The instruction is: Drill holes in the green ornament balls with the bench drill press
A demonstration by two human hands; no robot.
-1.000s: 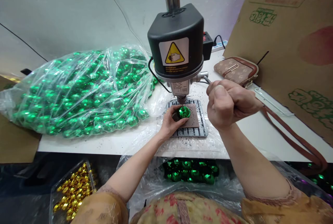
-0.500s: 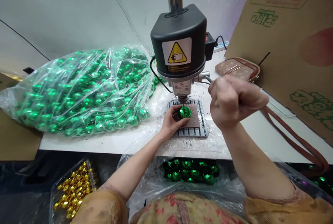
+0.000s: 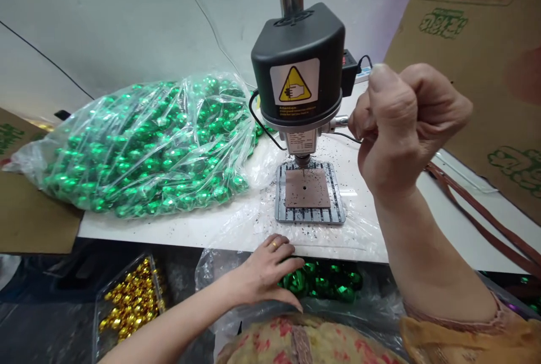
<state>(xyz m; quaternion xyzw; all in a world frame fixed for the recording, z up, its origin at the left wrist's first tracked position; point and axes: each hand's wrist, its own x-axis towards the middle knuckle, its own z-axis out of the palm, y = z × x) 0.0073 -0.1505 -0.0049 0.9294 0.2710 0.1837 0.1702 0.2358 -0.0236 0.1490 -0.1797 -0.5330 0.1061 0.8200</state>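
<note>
A black drill press (image 3: 298, 68) stands over a slotted metal base (image 3: 280, 195). On that base lies a brown square pad (image 3: 306, 198) with a small dark hole, and no ball is on it. My right hand (image 3: 401, 127) is raised beside the press, its fingers curled into a fist round the feed lever (image 3: 339, 121), most of which the hand hides. Below the table edge, my left hand (image 3: 273, 268) reaches over shiny faceted green balls (image 3: 325, 279) in a clear plastic bag. Its fingers are spread, with the thumb apart, close around the nearest ball.
A large clear bag of green balls (image 3: 152, 150) fills the table's left. Gold balls (image 3: 131, 302) sit in a clear bin at lower left. Cardboard boxes (image 3: 473, 82) flank the table, and a brown strap (image 3: 477, 212) lies at right. Dark shavings dot the base and table.
My left hand has come down from the drill base to the bag below the table edge, and the green ball is off the pad. My right fist has risen slightly and appears larger.
</note>
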